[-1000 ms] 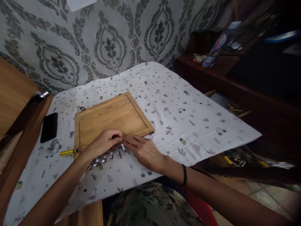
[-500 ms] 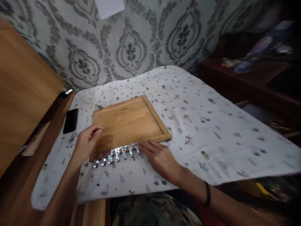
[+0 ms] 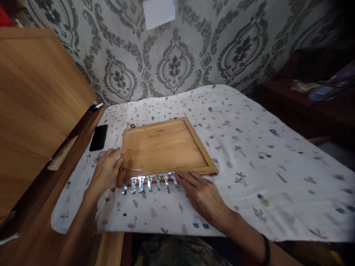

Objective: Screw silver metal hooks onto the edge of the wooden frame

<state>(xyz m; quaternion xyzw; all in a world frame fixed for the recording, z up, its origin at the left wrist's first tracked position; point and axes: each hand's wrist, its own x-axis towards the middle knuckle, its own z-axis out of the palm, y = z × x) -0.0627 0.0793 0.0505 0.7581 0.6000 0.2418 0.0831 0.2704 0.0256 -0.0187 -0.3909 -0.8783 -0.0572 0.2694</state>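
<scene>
A wooden framed board (image 3: 163, 147) lies flat on the patterned cloth. Along its near edge rests a metal hook rail (image 3: 149, 178) with several hooks pointing toward me. My right hand (image 3: 203, 195) pinches the rail's right end against the frame, fingertips at the last hook. At the board's left side is my left hand (image 3: 107, 170), fingers curled round a small screwdriver (image 3: 121, 169). A bit of its yellow-and-black handle shows, and its thin shaft points right, over the board just above the rail. The rest of the handle is hidden in the hand.
A black phone (image 3: 98, 137) lies on the cloth left of the board. Beyond it stands a large wooden panel (image 3: 41, 99). The patterned wall (image 3: 174, 66) closes off the back. Dark furniture (image 3: 313, 107) with blurred items is at the right.
The view has swung left, so everything sits farther right. My left hand has turned, and the screwdriver's shaft now shows plainly. My right hand stays at the rail's right end.
</scene>
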